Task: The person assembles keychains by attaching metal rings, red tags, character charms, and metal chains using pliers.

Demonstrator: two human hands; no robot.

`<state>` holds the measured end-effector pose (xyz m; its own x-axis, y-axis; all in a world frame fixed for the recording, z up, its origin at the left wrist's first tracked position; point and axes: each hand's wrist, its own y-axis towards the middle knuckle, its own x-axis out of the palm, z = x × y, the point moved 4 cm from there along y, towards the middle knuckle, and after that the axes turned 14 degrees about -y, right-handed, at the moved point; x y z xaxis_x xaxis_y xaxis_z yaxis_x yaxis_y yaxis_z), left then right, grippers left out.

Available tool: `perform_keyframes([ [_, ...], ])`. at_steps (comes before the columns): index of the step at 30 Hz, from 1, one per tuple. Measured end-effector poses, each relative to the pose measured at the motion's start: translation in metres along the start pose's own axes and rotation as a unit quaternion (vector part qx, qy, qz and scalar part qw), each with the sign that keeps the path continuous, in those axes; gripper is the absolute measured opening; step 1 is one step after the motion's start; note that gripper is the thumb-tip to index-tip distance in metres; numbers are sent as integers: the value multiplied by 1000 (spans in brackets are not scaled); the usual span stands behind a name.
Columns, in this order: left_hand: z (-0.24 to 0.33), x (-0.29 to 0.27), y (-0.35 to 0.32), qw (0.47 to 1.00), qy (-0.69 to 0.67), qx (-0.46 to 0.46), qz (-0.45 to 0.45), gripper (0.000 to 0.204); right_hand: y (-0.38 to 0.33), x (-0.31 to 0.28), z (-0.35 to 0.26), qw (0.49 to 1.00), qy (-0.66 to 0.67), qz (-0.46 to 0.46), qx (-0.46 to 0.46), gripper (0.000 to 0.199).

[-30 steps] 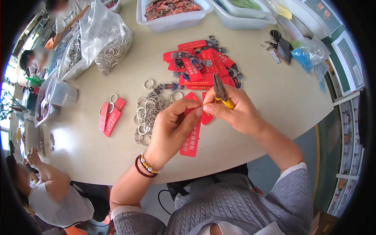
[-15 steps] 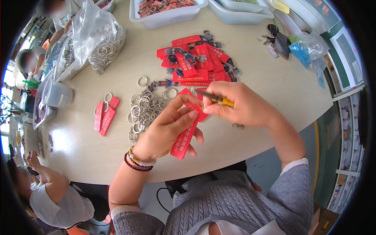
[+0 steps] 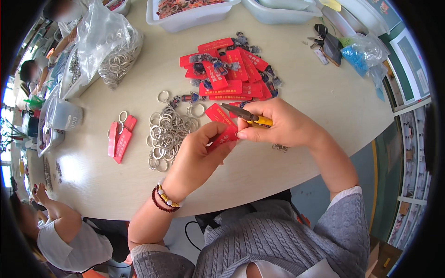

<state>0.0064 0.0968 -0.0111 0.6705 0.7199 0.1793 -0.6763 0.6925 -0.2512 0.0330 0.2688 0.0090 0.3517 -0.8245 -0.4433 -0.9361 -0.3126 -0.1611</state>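
A red printed tag [image 3: 226,137] is pinched in my left hand [image 3: 197,155], whose curled fingers cover part of it. My right hand [image 3: 285,121] grips pliers [image 3: 244,112] with yellow handles, their dark jaws pointing left above the tags. The right thumb and fingertip meet the edge of the held tag; whether they pinch a small part there cannot be made out. Just beyond, another red tag [image 3: 217,112] lies on the table. A heap of metal key rings [image 3: 169,132] sits left of my left hand. Farther off is a pile of red tags with dark figure charms [image 3: 229,74].
Two red tags with rings [image 3: 121,141] lie at left on the table [image 3: 296,69]. A plastic bag of rings [image 3: 118,58] and white bins [image 3: 185,21] stand at the far side. Keys [image 3: 320,34] and a bag of blue bits [image 3: 357,60] lie far right. Co-workers sit at left.
The held tag has turned from hanging below my left hand to lying mostly within its fingers. The pliers' jaws now show more, angled up and left. The view has shifted slightly.
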Motion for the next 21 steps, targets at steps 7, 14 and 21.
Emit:
perform_keyframes([
  [7,16,6,-4,969,210,127,-5,16,-3,1,4,995,-85,-33,44,14],
  [14,20,12,-9,875,342,327,-102,15,-5,0,0,988,-83,-121,-48,16],
  [21,27,16,-15,723,471,500,-75,18,-7,6,-1,987,-9,-119,-106,19],
])
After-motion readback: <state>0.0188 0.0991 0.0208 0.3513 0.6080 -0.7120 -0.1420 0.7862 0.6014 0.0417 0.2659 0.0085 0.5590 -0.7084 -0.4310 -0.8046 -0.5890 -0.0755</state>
